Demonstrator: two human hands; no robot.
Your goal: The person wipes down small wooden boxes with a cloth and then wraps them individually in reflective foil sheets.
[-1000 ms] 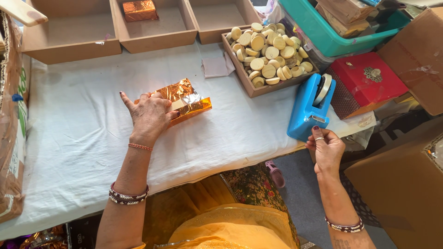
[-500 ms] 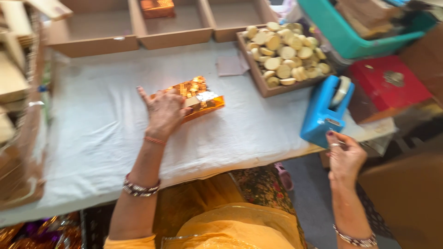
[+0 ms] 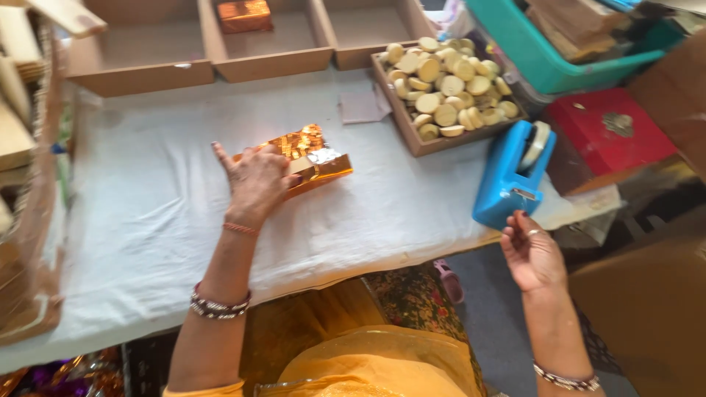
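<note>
My left hand (image 3: 254,182) lies flat on an orange-gold foil-wrapped box (image 3: 320,158) in the middle of the white cloth-covered table (image 3: 132,213) and presses it down. The loose foil at the box's end is crinkled and stands up. My right hand (image 3: 531,254) hovers off the table's front edge, just under the blue tape dispenser (image 3: 506,176). Its fingers are loosely curled with the fingertips at the dispenser's lower end. I cannot make out whether any tape is between the fingers.
A wooden tray (image 3: 412,141) heaped with pale round discs (image 3: 441,84) stands behind the dispenser. Shallow wooden trays (image 3: 147,70) line the back; one holds another foil-wrapped box (image 3: 245,15). A teal bin (image 3: 544,70), a red box (image 3: 610,132) and a cardboard box (image 3: 647,316) crowd the right.
My right hand has dropped slightly from the dispenser's cutter end and turned palm-up. My left hand stays on the foil box. The view has swung a little.
</note>
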